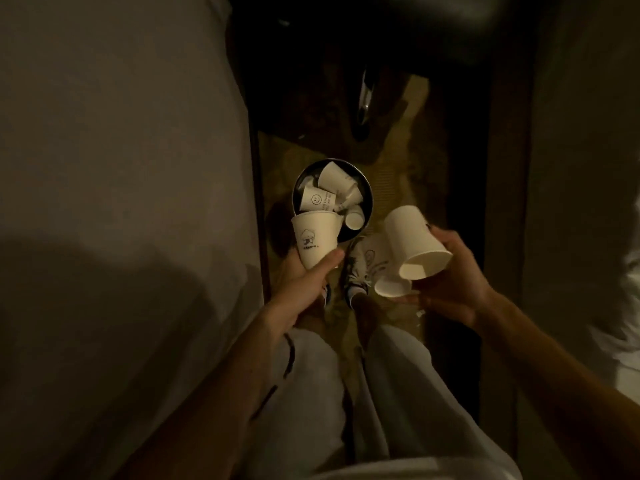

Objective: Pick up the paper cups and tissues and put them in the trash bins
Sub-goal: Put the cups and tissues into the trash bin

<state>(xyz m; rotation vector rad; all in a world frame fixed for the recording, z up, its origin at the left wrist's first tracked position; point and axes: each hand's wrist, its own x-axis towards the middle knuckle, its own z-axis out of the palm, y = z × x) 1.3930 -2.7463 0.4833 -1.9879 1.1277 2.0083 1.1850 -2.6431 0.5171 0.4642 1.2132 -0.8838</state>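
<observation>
A round dark trash bin (pixel 369 202) stands on the carpet ahead of me with several white paper cups (pixel 334 181) lying inside it. My left hand (pixel 304 282) grips an upside-down paper cup with a small printed figure (pixel 313 237), held right at the bin's near rim. My right hand (pixel 450 285) holds two paper cups on their sides: a plain one (pixel 412 240) with its mouth facing me, and a printed one (pixel 381 268) tucked under it. No tissues are in view.
A bed with a pale sheet (pixel 121 168) runs along the left. A dark wooden panel (pixel 505 202) and a second bed edge (pixel 623 306) are on the right. A narrow carpeted aisle (pixel 391 150) lies between them. My feet in shoes (pixel 353 278) stand just before the bin.
</observation>
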